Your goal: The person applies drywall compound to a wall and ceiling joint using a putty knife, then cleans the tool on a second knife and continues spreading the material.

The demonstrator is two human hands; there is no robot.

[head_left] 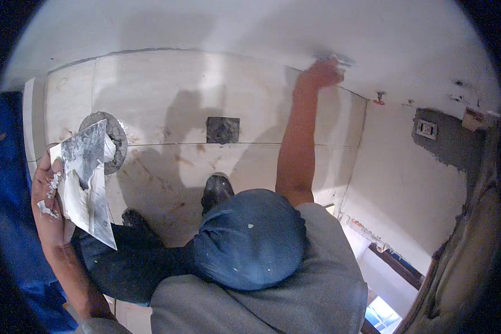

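My left hand (51,192), with white smears on its fingers, holds a wide metal plastering blade (99,209) tilted beside my bent knee. A thick lump of white filler (79,200) lies on its face. My right arm is stretched out, and my right hand (322,75) is closed round a flat-bladed tool (342,60) against the white wall (250,33), just above the tile edge. That tool is smeared by motion, so its exact shape is hard to make out. A dark joint line runs where the wall meets the large pale tiles (150,83).
A round rough grey patch (117,150) lies partly behind the blade, and a square grey patch (223,130) sits in the tiles. My dark shoe (216,190) stands on them. To the right are an electrical box (426,129) in grey mortar and a rough-edged opening (392,261).
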